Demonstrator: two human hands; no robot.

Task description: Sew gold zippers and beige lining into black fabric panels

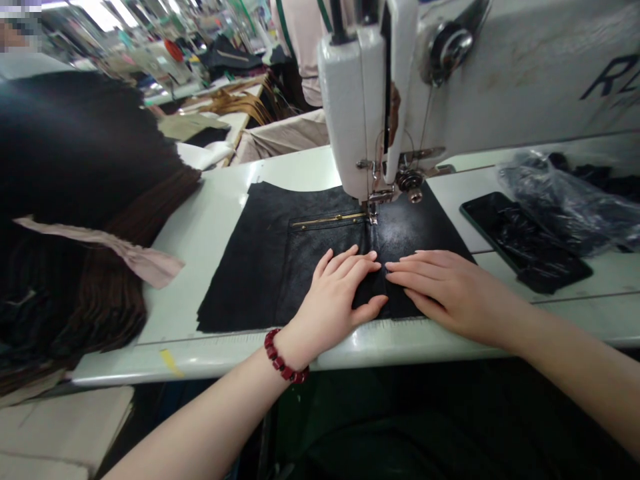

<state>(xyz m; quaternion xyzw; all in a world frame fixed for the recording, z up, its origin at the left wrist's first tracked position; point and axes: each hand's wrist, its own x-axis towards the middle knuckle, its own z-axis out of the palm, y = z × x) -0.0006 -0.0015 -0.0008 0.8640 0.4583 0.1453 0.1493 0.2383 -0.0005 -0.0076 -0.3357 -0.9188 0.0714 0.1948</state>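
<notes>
A grainy black leather panel (pixel 250 267) with a brass-toothed zipper (pixel 327 220) is lying flat near the front edge of the smooth pale counter (pixel 210 213), its far end sitting under the white sewing machine (pixel 360 100). The left hand (pixel 340 293), wearing a dark red beaded bracelet (pixel 283 360), is pressing palm-down on the panel, thumb spread. The right hand (pixel 445 290) is lying flat just beside it, fingers straight and together. A glossy black phone (pixel 525 243) and a crinkled dark plastic bag (pixel 565 200) are lying toward the right edge.
</notes>
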